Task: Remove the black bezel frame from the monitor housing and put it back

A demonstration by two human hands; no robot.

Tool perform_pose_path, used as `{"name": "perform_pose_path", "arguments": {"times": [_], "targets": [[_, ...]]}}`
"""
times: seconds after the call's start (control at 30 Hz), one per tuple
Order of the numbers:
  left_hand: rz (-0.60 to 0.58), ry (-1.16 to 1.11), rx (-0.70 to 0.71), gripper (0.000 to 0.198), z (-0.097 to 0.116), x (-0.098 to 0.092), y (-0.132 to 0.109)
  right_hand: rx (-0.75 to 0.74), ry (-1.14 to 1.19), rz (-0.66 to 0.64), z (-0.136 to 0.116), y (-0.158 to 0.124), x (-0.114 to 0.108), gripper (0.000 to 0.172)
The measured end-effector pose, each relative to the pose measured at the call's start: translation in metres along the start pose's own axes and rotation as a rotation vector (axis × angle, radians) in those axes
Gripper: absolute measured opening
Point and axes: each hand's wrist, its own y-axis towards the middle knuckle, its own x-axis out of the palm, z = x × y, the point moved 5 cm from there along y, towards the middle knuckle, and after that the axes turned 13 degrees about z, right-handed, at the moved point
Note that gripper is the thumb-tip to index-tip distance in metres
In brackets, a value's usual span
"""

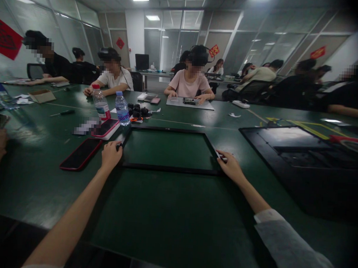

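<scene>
A thin black rectangular monitor bezel (168, 169) spans the space between my two hands, with the green tabletop showing through it. My left hand (111, 155) is closed around its left side, thumb and fingers pinching the edge. On the opposite side, my right hand (231, 166) grips the right edge; a small pale and dark item shows by those fingers, too blurred to name. Left of my left hand lies a phone with a red rim (81, 154). Beyond it another phone in a pink case (105, 127) rests on a white box.
A water bottle (122, 109) and a red-capped bottle (101, 103) stand past the bezel's left corner, near black parts (138, 111). A large black panel (308, 167) lies at right. A screwdriver (67, 112) lies at left. Other people sit around the green table (175, 220).
</scene>
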Motion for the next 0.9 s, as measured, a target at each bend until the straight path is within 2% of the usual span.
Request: {"name": "perform_pose_path", "arguments": {"times": [0.13,0.37,0.5,0.63,0.73,0.9], "targets": [[0.062,-0.126,-0.01,0.038,0.001,-0.004,0.003,0.037,0.049,-0.003,0.004,0.0,0.001,0.053],[-0.011,-0.288,0.033,0.042,0.002,0.004,0.0,-0.013,-0.031,-0.039,0.004,-0.003,0.003,0.061],[0.018,-0.352,0.143,0.046,0.008,0.005,-0.002,-0.053,-0.034,-0.019,0.001,-0.003,0.003,0.06],[0.047,-0.292,0.248,0.046,0.015,0.001,-0.004,-0.07,-0.063,0.037,0.002,-0.002,0.003,0.058],[0.012,-0.228,0.309,0.047,0.023,-0.004,-0.008,-0.065,-0.095,0.047,0.005,-0.002,0.003,0.06],[-0.144,-0.176,0.401,0.046,0.039,-0.012,-0.019,-0.101,-0.123,0.026,0.006,-0.002,0.005,0.06]]}}
